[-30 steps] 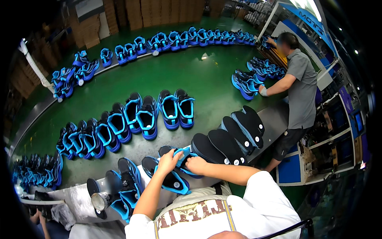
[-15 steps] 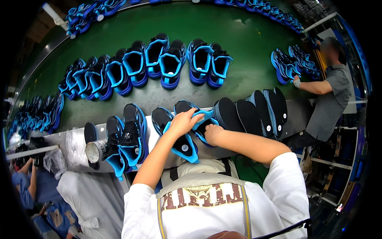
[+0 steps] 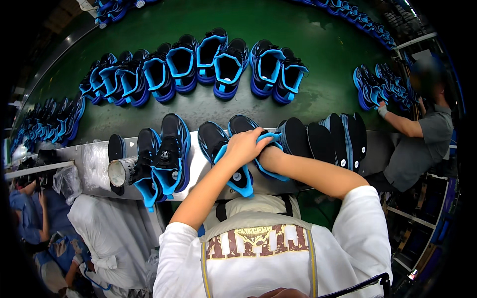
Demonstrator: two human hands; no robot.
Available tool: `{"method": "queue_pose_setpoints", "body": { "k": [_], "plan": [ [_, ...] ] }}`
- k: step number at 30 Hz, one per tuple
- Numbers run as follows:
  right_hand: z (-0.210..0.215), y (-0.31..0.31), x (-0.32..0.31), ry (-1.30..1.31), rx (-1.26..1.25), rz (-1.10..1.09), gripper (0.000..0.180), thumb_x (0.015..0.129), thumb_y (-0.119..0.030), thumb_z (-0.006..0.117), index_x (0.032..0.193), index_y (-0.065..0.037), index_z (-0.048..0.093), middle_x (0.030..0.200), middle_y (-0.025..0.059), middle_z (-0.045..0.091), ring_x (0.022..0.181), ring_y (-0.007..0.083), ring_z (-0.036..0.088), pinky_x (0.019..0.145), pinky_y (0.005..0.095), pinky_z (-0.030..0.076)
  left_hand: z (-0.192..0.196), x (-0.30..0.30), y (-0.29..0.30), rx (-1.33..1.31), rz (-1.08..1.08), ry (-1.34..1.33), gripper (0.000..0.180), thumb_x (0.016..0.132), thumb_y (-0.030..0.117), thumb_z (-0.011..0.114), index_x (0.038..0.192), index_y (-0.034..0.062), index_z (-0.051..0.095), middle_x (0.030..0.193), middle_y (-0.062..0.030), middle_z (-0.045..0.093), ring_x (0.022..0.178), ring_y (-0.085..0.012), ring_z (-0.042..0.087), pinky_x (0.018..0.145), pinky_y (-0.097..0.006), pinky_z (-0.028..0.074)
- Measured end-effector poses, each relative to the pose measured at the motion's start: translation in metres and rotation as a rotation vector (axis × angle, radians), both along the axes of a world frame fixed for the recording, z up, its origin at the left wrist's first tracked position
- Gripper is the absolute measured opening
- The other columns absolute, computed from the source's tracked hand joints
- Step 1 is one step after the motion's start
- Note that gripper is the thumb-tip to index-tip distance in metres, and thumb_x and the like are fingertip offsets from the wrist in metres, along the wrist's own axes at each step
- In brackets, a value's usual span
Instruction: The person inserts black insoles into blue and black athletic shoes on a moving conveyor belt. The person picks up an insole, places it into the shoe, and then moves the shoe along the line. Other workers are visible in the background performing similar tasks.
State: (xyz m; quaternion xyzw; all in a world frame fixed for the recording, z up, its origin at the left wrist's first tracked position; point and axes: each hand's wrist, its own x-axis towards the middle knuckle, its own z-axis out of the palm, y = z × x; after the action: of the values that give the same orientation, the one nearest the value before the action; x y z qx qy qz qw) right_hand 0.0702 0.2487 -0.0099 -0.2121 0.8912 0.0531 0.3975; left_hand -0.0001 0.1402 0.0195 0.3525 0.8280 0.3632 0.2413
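nearest the camera, a white-sleeved torso with a tan apron bib (image 3: 258, 238) fills the lower middle, and both forearms run up from it to the steel workbench (image 3: 94, 166). the left hand (image 3: 243, 146) lies knuckles-up on a black shoe with bright blue lining (image 3: 223, 154), its fingers curled over the blue collar edge and gripping it. the right hand (image 3: 266, 155) comes in just beside it from the right — mostly tucked under the left hand and the shoe's blue edge, so whether it is pinching or flat cannot be told. the shoe rests on the bench at its near edge, toe pointing away, blue tongue hanging toward the person.

left of it on the same bench stand two more black and blue shoes (image 3: 166, 154), and beside those a paper cup (image 3: 119, 171) lies on its side. right of the hands, a row of dark soles (image 3: 323, 141) leans on edge, overlapping one another.

beyond the bench the green conveyor belt (image 3: 323, 54) curves away, carrying a line of blue and black shoes (image 3: 218, 62), with further clusters along the left curve and the far rim. at the right a second person in a grey shirt (image 3: 422, 144) reaches a gloved hand (image 3: 381, 110) to another group of blue shoes (image 3: 380, 87) — well apart from the worker's own hands.
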Motion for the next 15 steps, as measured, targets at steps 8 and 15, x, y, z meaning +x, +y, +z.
{"method": "queue_pose_setpoints", "body": {
  "k": [8,15],
  "plan": [
    [0.039,0.025,0.098,0.647,-0.643,-0.635,0.027,0.065,-0.016,0.062,0.088,-0.003,0.056,0.091,0.0101,0.051,0.08,0.027,0.05,0.069,0.0337,0.042,0.022,0.02,-0.004,0.492,-0.365,0.526,0.026,0.065,0.014,0.061,0.088,0.0059,0.052,0.085,-0.0083,0.049,0.071,-0.0218,0.05,0.057,-0.03,0.04],
    [0.016,0.015,0.115,0.939,-0.881,-0.9,0.027,0.057,-0.009,0.07,0.077,-0.002,0.054,0.086,0.0105,0.051,0.075,0.0264,0.051,0.064,0.0322,0.044,-0.006,0.048,0.042,-0.617,-1.138,0.88,0.02,0.069,0.018,0.051,0.081,0.0073,0.062,0.081,-0.0052,0.059,0.077,-0.0213,0.053,0.067,-0.031,0.039]
  ]
}}
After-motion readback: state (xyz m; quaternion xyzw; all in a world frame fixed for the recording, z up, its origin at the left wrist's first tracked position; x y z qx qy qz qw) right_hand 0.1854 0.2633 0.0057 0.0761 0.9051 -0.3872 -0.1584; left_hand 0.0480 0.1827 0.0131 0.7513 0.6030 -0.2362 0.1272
